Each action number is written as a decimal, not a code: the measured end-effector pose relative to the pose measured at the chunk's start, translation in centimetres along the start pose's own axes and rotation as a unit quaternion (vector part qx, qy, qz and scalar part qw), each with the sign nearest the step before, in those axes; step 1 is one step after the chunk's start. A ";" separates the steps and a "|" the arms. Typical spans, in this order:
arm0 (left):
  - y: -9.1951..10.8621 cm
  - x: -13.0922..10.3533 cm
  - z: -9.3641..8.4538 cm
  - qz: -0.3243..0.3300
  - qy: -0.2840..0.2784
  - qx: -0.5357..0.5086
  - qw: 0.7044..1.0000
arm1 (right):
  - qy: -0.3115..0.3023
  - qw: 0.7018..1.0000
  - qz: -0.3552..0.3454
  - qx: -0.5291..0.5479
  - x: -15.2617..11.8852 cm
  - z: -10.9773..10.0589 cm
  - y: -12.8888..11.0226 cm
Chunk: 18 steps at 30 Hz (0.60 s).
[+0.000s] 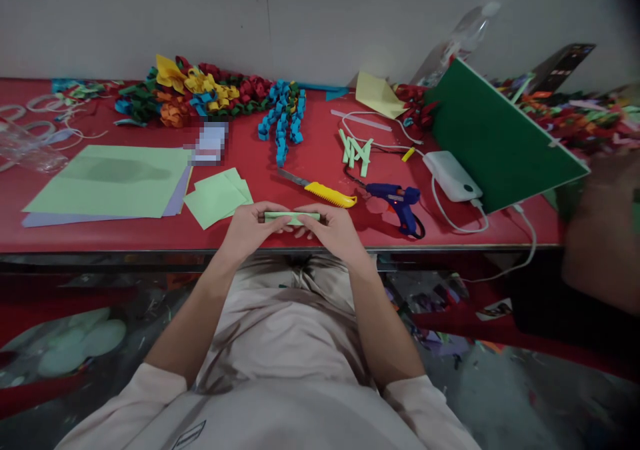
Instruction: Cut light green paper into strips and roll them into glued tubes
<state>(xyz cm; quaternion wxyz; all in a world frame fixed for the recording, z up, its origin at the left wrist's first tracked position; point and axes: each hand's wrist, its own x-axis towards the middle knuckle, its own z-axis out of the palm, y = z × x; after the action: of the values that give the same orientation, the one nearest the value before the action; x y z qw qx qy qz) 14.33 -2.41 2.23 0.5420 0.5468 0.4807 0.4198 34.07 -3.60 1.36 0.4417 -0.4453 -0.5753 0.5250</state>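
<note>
A narrow folded strip of light green paper (293, 218) is held level between my two hands at the table's front edge. My left hand (254, 227) pinches its left end, and my right hand (333, 227) pinches the right end, thumbs on the near face. Left of my hands lie several light green paper squares (220, 197). Just beyond them rests a yellow-handled cutter knife (330, 194) with its blade out. A blue glue gun (397, 203) lies to the right. Behind it is a small pile of folded green strips (356, 151).
Large green sheets (110, 180) lie at left over purple ones. Blue paper chains (283, 120) and colourful paper garlands (200, 90) line the back of the red table. A white power bank (453, 175) with cables leans by a green board (500, 137). Another person's arm (603, 230) is at right.
</note>
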 end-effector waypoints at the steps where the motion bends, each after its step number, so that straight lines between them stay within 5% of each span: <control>1: 0.1 0.0 0.0 -0.004 0.001 -0.002 1.000 | 0.002 1.000 0.002 0.002 0.1 0.1 0.0; 6: 0.1 0.0 0.0 -0.022 -0.009 0.020 1.000 | 0.026 1.000 0.002 0.004 0.1 0.3 0.1; 11: -0.5 -0.3 0.2 0.042 0.017 0.089 0.995 | 0.036 0.997 -0.010 -0.064 -0.1 0.3 0.0; 18: -0.2 -0.4 0.1 0.017 -0.025 0.039 0.999 | -0.034 0.999 0.009 0.003 -0.1 -0.2 0.9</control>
<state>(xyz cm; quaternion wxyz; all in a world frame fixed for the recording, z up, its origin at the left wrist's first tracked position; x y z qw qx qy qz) 14.30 -2.85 2.09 0.5252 0.5857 0.4736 0.3960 34.35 -3.60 0.51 0.4185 -0.4307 -0.5843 0.5458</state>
